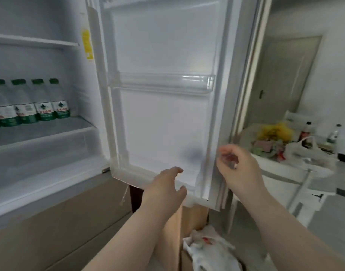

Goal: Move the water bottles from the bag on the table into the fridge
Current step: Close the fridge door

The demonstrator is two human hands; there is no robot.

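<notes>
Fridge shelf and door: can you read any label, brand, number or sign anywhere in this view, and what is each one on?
Nothing reads clearly enough to quote.
Water bottles: green-and-white labels with a tree-like logo above a red band of characters, too blurred to read.
Yellow sticker on the fridge wall edge: print too small and blurred.
Two bottles on the table: labels too small to read.
Plastic bag: no print visible.

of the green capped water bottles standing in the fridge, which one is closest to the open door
The rightmost clear green-capped, green-labelled water bottle on the fridge shelf. It ends the row, nearest the white open door; the others stand farther left.
</notes>
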